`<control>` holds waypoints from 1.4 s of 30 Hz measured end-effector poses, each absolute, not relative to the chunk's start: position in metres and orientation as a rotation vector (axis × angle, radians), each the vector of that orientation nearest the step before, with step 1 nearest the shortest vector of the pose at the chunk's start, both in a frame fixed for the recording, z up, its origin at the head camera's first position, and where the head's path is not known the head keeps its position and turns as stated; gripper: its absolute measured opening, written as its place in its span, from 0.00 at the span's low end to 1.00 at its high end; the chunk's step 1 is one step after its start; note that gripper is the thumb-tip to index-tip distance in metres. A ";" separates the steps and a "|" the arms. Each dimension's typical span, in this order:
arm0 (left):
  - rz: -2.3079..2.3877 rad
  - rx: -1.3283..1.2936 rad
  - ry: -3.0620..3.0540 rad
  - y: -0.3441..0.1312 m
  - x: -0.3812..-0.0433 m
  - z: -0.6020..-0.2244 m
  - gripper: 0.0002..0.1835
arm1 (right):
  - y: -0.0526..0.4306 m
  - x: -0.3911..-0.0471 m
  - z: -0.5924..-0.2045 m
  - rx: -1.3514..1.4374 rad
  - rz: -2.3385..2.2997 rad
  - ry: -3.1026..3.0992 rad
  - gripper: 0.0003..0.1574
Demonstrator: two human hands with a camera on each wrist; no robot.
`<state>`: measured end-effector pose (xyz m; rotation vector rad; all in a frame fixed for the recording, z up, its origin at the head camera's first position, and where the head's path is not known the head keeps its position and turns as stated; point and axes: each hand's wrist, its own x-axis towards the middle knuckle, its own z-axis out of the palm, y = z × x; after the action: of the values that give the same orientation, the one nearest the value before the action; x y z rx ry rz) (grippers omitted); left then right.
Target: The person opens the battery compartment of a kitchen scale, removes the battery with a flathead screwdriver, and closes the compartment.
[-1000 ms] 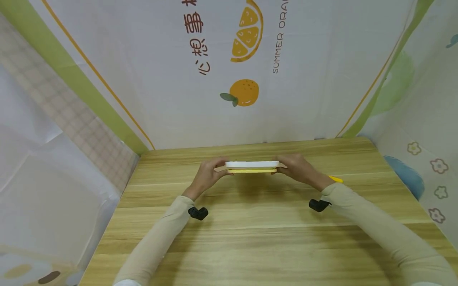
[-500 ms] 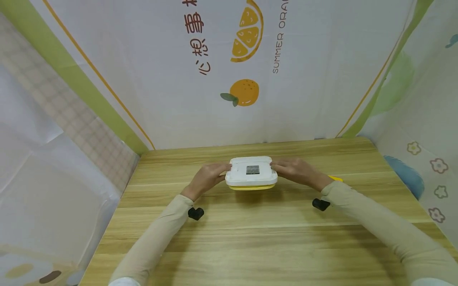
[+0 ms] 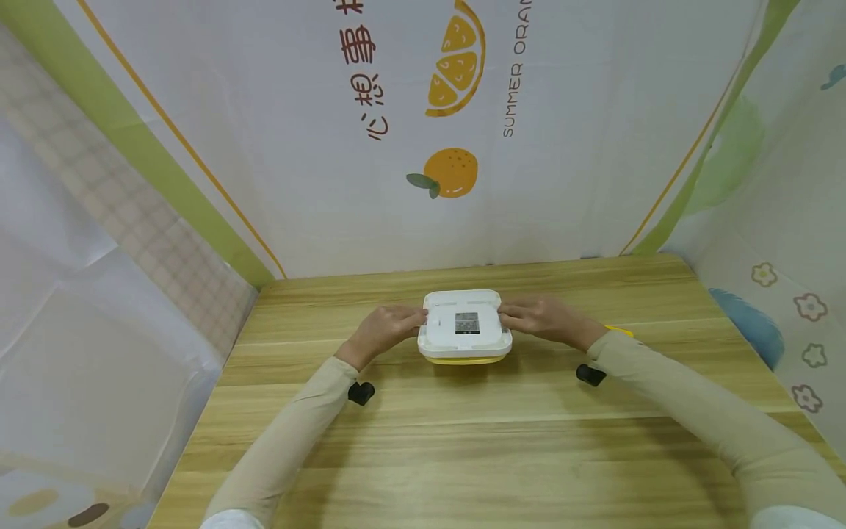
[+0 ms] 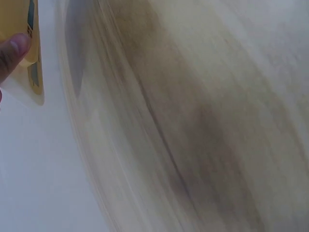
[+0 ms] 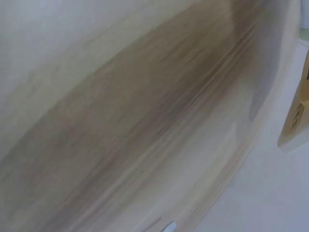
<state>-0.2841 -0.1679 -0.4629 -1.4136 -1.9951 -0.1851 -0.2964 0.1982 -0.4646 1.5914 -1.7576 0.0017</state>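
Observation:
Both hands hold a flat, rounded-square device point(image 3: 443, 339) between them above the table. It has a white face with a grey label turned up toward the head camera, and a yellow part beneath. My left hand point(image 3: 383, 332) grips its left edge, and my right hand point(image 3: 547, 321) grips the right edge. In the left wrist view, the thumb point(image 4: 14, 54) presses on the yellow side of the device point(image 4: 17, 17), which bears dark markings. The right wrist view catches only a yellow corner of the device point(image 5: 295, 118); the right fingers are out of that frame.
Under the hands lies a wood-grain table point(image 3: 463, 455). A small yellow object point(image 3: 620, 330) lies mostly behind the right wrist. Printed cloth point(image 3: 548, 198) hangs along the table's back edge, with more cloth at both sides. Black wrist cameras point(image 3: 361, 393) sit on the sleeves.
The device was edge-on, its white part above the yellow. It has since tilted so that its labelled white face shows, and its near edge has come lower in view. Both hands keep their hold.

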 end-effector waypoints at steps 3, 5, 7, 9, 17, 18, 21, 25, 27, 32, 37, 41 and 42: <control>-0.165 -1.431 -1.994 -0.167 -0.283 -0.461 0.16 | 0.195 -0.298 -0.464 1.616 -0.068 -1.704 0.08; -0.144 -1.439 -1.997 -0.166 -0.282 -0.459 0.16 | 0.194 -0.299 -0.464 1.631 -0.106 -1.673 0.07; -0.116 -1.438 -2.006 -0.166 -0.282 -0.460 0.16 | 0.193 -0.300 -0.465 1.639 -0.127 -1.649 0.15; -0.088 -1.440 -2.020 -0.165 -0.282 -0.461 0.16 | 0.191 -0.301 -0.466 1.644 -0.150 -1.630 0.20; -0.036 -1.477 -2.098 -0.165 -0.281 -0.464 0.14 | 0.187 -0.304 -0.466 1.709 -0.269 -1.559 0.20; -0.037 -1.480 -2.105 -0.165 -0.281 -0.464 0.14 | 0.187 -0.305 -0.466 1.717 -0.276 -1.558 0.20; -0.052 -1.486 -2.122 -0.164 -0.281 -0.464 0.13 | 0.186 -0.306 -0.469 1.733 -0.294 -1.565 0.19; -0.063 -1.491 -2.159 -0.164 -0.281 -0.466 0.12 | 0.187 -0.306 -0.473 1.740 -0.329 -1.577 0.18; -0.064 -1.493 -2.182 -0.164 -0.281 -0.467 0.11 | 0.187 -0.306 -0.474 1.737 -0.349 -1.581 0.19; -0.090 -1.507 -2.208 -0.162 -0.280 -0.468 0.11 | 0.187 -0.304 -0.475 1.731 -0.375 -1.593 0.23; -0.097 -1.513 -2.225 -0.161 -0.281 -0.469 0.13 | 0.186 -0.304 -0.477 1.739 -0.373 -1.605 0.23; -0.116 -1.504 -2.300 -0.160 -0.280 -0.468 0.11 | 0.185 -0.305 -0.479 1.745 -0.355 -1.597 0.25; -0.122 -1.501 -2.319 -0.160 -0.280 -0.467 0.10 | 0.186 -0.306 -0.479 1.747 -0.352 -1.597 0.25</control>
<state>-0.2795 -0.1597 -0.4671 -1.5006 -2.3195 -0.1217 -0.3055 0.1856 -0.4788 1.7465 -1.5967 -0.3521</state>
